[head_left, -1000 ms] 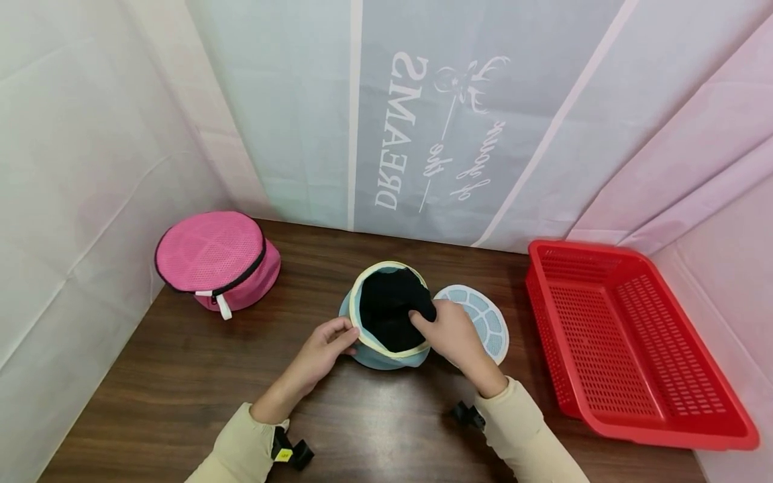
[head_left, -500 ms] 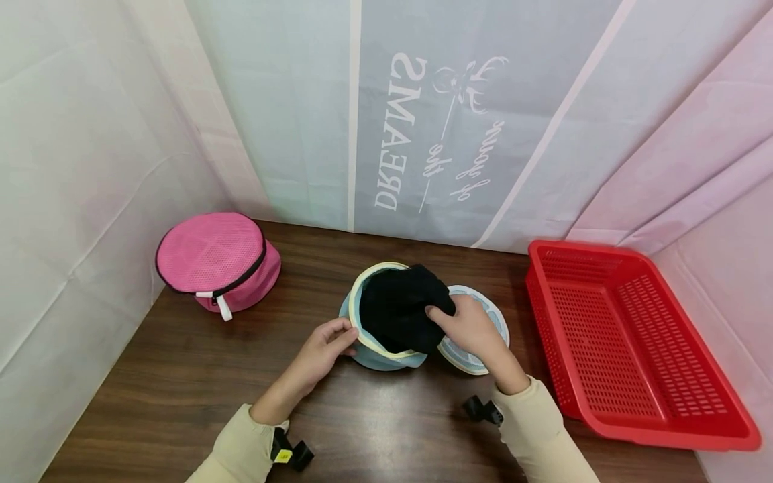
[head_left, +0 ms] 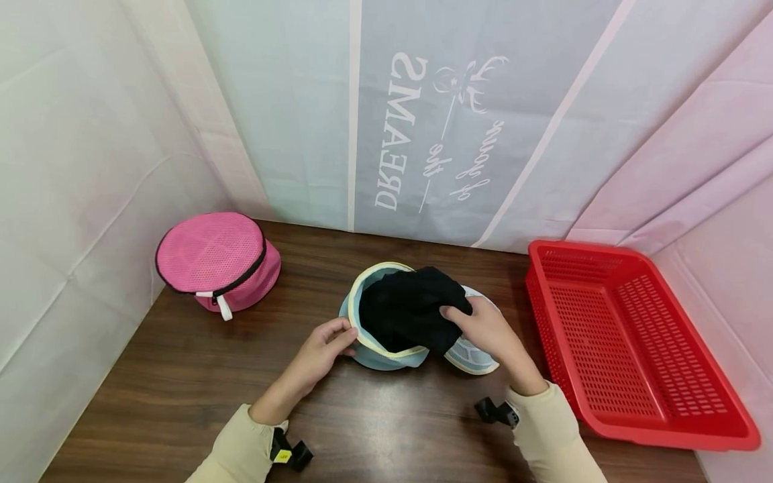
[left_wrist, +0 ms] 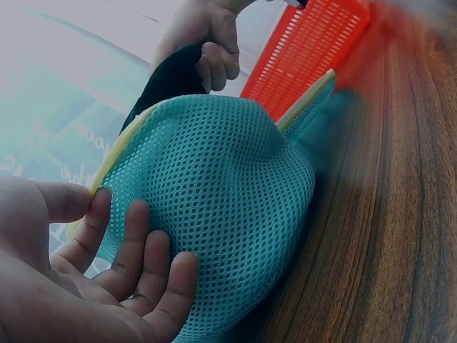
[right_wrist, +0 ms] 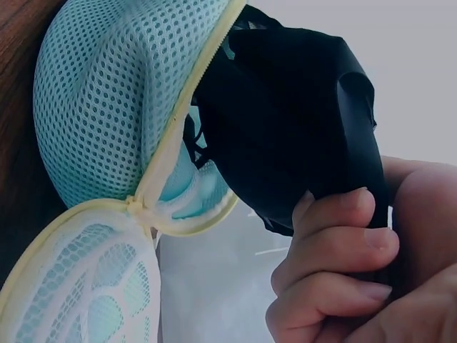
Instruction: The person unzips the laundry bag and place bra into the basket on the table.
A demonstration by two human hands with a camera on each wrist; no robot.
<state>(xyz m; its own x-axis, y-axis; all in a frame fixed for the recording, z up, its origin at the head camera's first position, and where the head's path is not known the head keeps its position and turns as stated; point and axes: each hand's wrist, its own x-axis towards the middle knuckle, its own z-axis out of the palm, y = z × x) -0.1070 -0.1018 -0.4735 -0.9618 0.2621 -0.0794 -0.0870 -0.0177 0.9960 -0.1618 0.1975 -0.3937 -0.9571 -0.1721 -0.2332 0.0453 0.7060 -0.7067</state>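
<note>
A round light-blue mesh laundry bag [head_left: 382, 360] with yellow edging stands on the table, its mouth open. My left hand [head_left: 323, 347] pinches the rim between thumb and index finger; in the left wrist view the other fingers lie against the mesh [left_wrist: 221, 179]. My right hand [head_left: 488, 329] grips a black cloth garment [head_left: 417, 305] by its right end. Part of that garment is inside the bag, part hangs out over the rim. Thin black strands show at the mouth in the right wrist view. The bag's round lid [right_wrist: 100, 286] hangs folded back, partly behind the garment and right hand.
A pink mesh bag [head_left: 211, 251] with a black zipper and white pull tab stands at the back left. On the right is a red perforated plastic basket [head_left: 543, 322]. Fabric curtains [head_left: 290, 114] enclose the back and sides of the wooden table [head_left: 374, 429].
My right hand has moved to the right, drawing more of the black garment out across the rim and over the lid. My left hand has stayed on the rim.
</note>
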